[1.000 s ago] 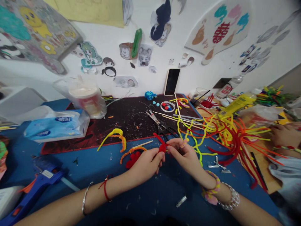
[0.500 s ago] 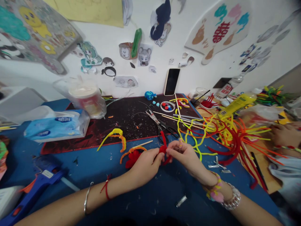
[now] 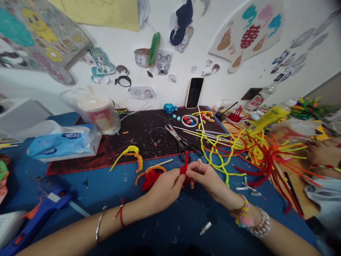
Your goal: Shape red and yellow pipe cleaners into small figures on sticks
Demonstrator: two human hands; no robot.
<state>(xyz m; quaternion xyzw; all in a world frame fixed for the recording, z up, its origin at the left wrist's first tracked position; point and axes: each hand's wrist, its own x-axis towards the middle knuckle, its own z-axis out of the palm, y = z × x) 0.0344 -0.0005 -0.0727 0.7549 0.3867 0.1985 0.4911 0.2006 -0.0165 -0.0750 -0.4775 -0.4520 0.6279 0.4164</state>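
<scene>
Between my two hands is a red pipe cleaner [image 3: 186, 160], one end sticking up and another part hanging below the fingers. My left hand [image 3: 166, 185] is closed, pinching it between thumb and forefinger. From the other side my right hand [image 3: 204, 177] grips it too, thumb and fingertips pressed on the bent part. Just left of my left hand lies a red fuzzy piece [image 3: 150, 180], partly hidden by the hand, with an orange pipe cleaner [image 3: 145, 172] against it. A pair of scissors [image 3: 178, 138] with dark handles rests just beyond the hands.
A blue glue gun [image 3: 50, 202] lies at left, near a tissue pack [image 3: 64, 142] and a bagged cup [image 3: 96, 110]. Loose yellow pipe cleaners [image 3: 226, 156] and red ones [image 3: 271, 160] spread at right. A phone [image 3: 195, 93] leans on the wall. Another person's hand [image 3: 323, 156] is far right.
My right hand has shifted slightly left and its fingers have curled closer round the red pipe cleaner. The upright end now stands straighter and a little farther right.
</scene>
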